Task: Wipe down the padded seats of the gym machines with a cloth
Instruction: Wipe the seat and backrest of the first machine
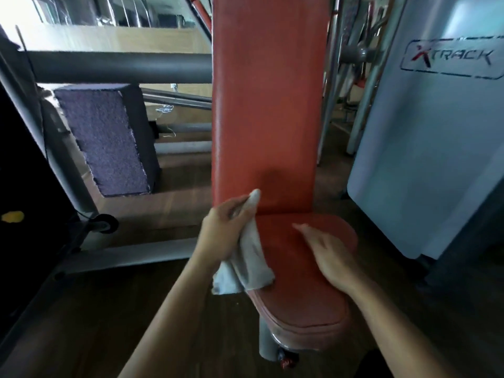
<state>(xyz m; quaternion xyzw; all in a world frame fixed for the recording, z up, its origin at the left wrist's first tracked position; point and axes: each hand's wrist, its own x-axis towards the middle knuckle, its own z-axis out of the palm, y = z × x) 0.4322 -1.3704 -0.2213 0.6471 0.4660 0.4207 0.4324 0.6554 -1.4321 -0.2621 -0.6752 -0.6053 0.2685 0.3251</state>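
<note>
Nearest, the front lip of the red padded seat (pixel 300 304) juts out below both wrists, on a grey post (pixel 266 347) whose foot is cut off by the frame edge. The left hand (pixel 226 230) is curled round a bunched white cloth (pixel 251 263), which hangs from the fist and drapes onto the seat's left edge. Just to the right of it, the right hand (pixel 327 255) lies open, fingers straight, flat on the pad; its fingertips are blurred, so it is probably pressing rather than only hovering. To wipe well, the cloth should be spread flat under the palm instead of held as a wad, then drawn in overlapping passes from the crease at the back to the front lip, with the right hand lifted clear of each pass. Beyond the left knuckles rises the red backrest (pixel 267 105), its top out of view. Further left of the hands stands a purple carpeted block (pixel 109 137); further right, a white machine cover (pixel 436 132). The seat's far right edge is hidden behind the right hand.
</note>
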